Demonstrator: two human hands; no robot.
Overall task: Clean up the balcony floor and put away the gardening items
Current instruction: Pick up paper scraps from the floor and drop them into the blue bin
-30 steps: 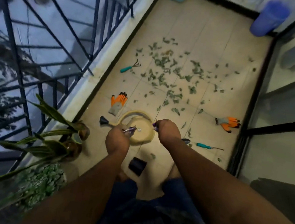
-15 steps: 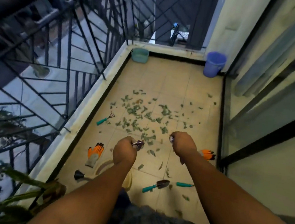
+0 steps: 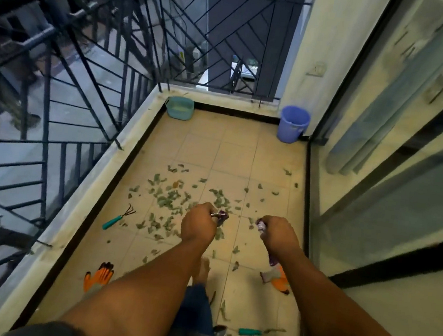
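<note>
Both forearms extended forward, roughly parallel. Left hand (image 3: 197, 227) fisted, gripping something small with metal and purple showing. Right hand (image 3: 279, 233) fisted too, gripping a purple item. Hands apart, level.

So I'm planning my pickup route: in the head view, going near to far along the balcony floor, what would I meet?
Teal-handled tool → orange glove near the railing → hand rake → scattered leaves → blue bucket and teal tub by the far wall.
</note>
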